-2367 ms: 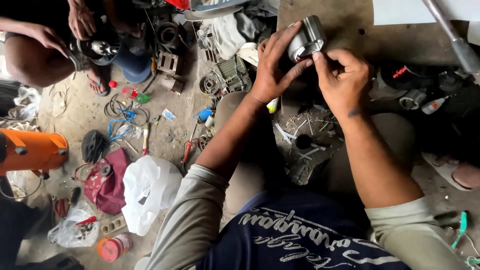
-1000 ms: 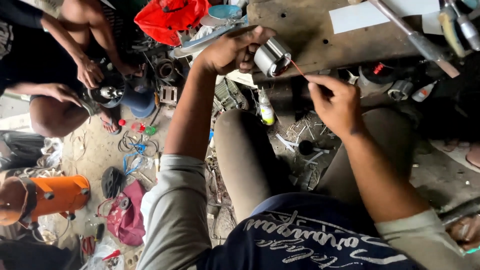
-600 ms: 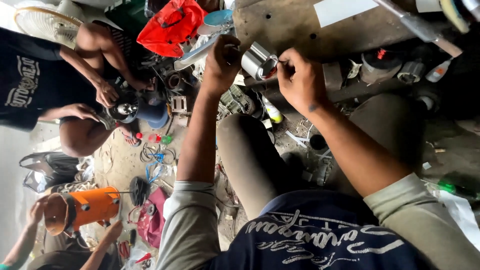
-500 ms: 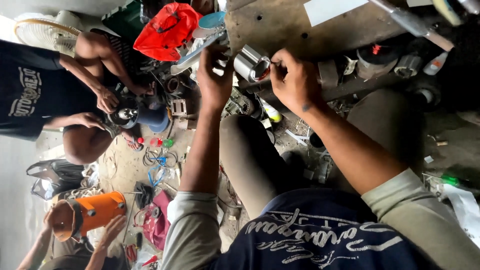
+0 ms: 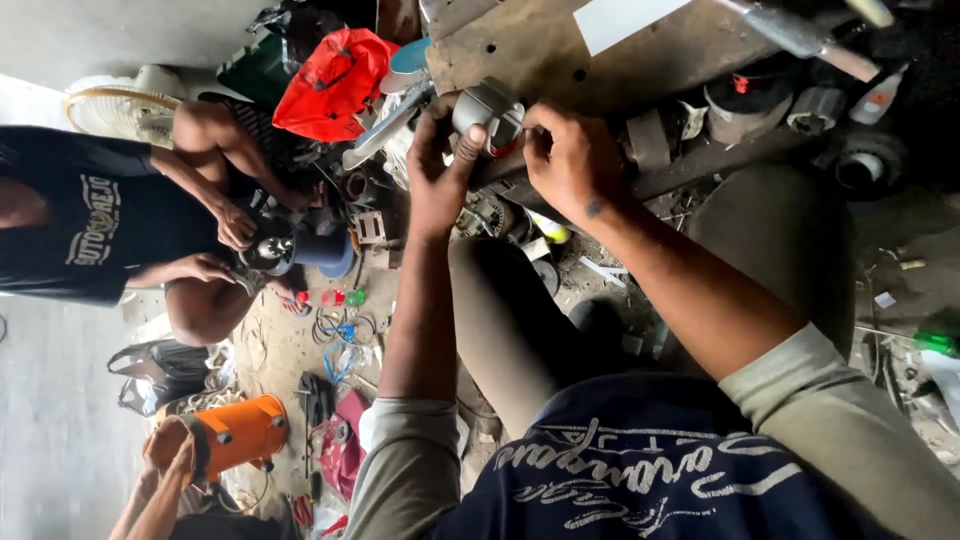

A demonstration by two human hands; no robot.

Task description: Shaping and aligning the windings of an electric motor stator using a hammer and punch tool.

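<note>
My left hand [image 5: 440, 165] grips a small grey metal cylinder, a motor-like part [image 5: 485, 108], from its left side, thumb up against it. My right hand [image 5: 570, 160] pinches at the right end of the same part, where a bit of red shows. The part is held up in front of a worn wooden board [image 5: 560, 50]. Both forearms are bare, with grey sleeves pushed up near the elbows. My knees are drawn up below the hands.
A seated person [image 5: 120, 225] at the left handles a dark round part [image 5: 268, 250]. Another person's hands hold an orange cylinder [image 5: 235, 435] at the bottom left. A red bag [image 5: 335, 80], wires, tools and scrap parts litter the dirt floor [image 5: 280, 350]. Metal parts line the top right.
The view has swung so the hands sit higher in it. My right hand, apart from the part 1.0 s ago, has closed in on its end. My left hand keeps its grip.
</note>
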